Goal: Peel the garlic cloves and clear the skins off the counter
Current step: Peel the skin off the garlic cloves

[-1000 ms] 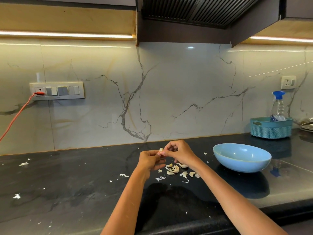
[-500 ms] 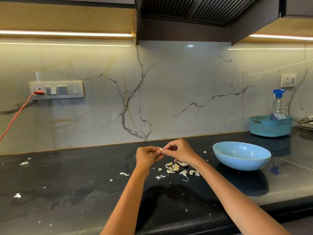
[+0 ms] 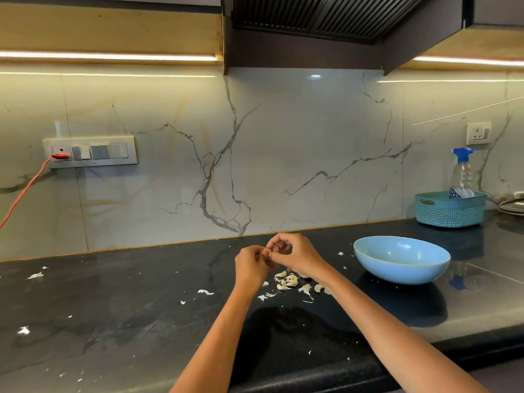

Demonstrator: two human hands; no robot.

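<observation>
Peeling looks midway: left hand [image 3: 251, 265] and right hand [image 3: 295, 255] pinch a clove [image 3: 266, 253] above the counter [image 3: 127, 307]; skins [image 3: 287, 282] lie beneath and scattered, uncleared; the bowl [image 3: 401, 259] looks empty.

No legible text, brand, number or sign appears in the head view. The spray bottle [image 3: 461, 174], at the right of the frame inside the teal basket [image 3: 450, 209], carries a blue-and-white label near its base; its print is too small and blurred to read. The switch panel [image 3: 90, 152] at the left of the frame and the wall socket [image 3: 478, 133] at the upper right show no readable markings. The blue bowl [image 3: 401, 258] at centre right bears no lettering on its visible surfaces.
</observation>
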